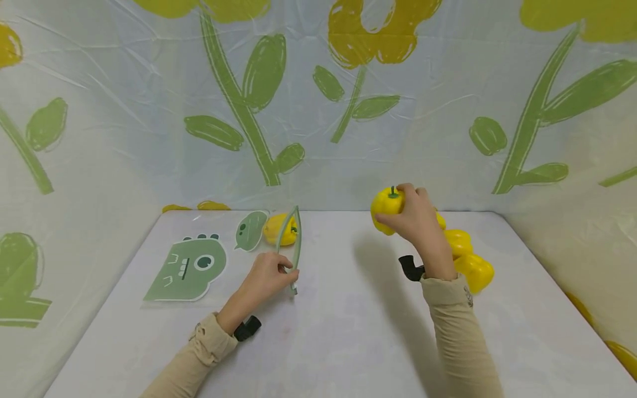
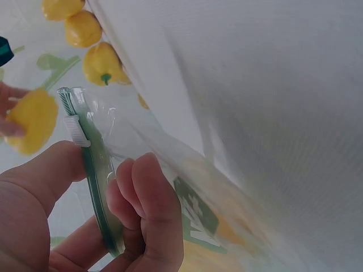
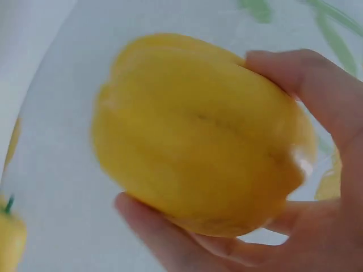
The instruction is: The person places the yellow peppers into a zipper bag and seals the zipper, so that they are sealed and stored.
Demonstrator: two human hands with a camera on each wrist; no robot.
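My left hand (image 1: 266, 276) pinches the green zip edge of a clear zipper bag (image 1: 184, 271) printed with a green cartoon monster. The bag lies on its side, its mouth spread apart and facing right. A white slider (image 2: 75, 130) shows near one end of the zip in the left wrist view. Inside the bag, close to the mouth, rests one yellow bell pepper (image 1: 272, 228). Right of the bag, my right hand (image 1: 420, 218) grips another yellow bell pepper (image 3: 198, 136) above the table, green stem up in the head view.
Several more yellow bell peppers (image 1: 475, 273) lie on the white table (image 1: 338, 342) at the right, partly behind my right forearm. A pale sheet with printed flowers (image 1: 428, 138) hangs along the back and sides.
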